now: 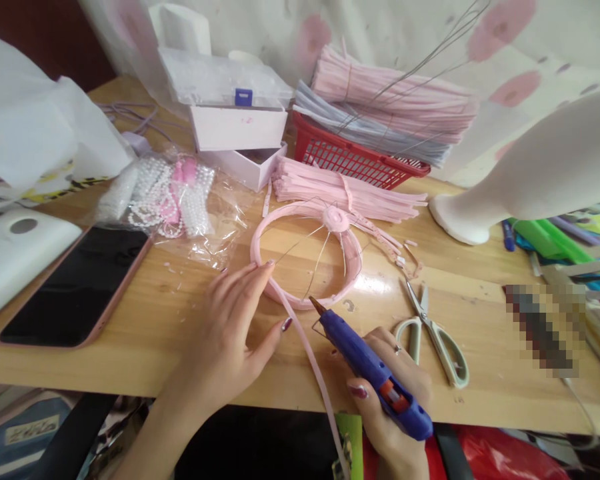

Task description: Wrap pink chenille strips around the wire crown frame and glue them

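Observation:
A pink-wrapped hoop [357, 259] lies on the wooden table, with thin wires running across it from a pink coiled rosette [335, 219] on its far rim. My left hand [233, 320] steadies the hoop's near left side with its fingertips. Its thumb rests beside a narrow pink strip [314, 363] that trails from the hoop over the table's front edge. A blue hot glue gun [363, 353] is gripped in my right hand [397, 373], its nozzle close to the hoop's near rim. Whether the nozzle touches the hoop, I cannot tell.
Scissors [424, 319] lie partly open at the right. A phone [77, 287] and bagged beads [170, 193] are at the left. Pink stem bundles [350, 190], a red basket [350, 155] and white boxes [237, 129] stand behind. A white mannequin-like form [530, 160] occupies the far right.

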Tool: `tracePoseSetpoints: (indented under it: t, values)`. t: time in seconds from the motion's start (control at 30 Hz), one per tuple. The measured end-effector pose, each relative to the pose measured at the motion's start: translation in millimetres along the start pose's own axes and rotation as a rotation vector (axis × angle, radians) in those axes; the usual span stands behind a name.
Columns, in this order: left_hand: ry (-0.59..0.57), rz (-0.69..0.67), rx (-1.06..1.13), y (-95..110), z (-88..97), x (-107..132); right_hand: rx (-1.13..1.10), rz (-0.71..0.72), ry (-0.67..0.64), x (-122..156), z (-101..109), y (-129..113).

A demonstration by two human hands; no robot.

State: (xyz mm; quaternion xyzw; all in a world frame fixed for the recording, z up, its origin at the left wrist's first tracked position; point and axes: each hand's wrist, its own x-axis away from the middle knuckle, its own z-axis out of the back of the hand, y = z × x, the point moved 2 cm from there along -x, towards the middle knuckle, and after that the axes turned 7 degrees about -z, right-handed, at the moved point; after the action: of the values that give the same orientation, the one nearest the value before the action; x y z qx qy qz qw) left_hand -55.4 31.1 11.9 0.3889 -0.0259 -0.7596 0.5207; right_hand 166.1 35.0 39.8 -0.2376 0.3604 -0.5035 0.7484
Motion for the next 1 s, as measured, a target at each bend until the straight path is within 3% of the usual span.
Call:
tracePoseSetpoints:
  t: [0.3, 1.0]
  values:
    - [0.025, 0.013, -0.024, -0.9, -0.8, 1.6, 0.083, -0.110, 0.089, 9.4, 27.5, 29.6]
    - [0.022, 0.031, -0.006, 0.2, 0.4, 0.5, 0.061, -0.108, 0.060, 4.4, 20.5, 28.6]
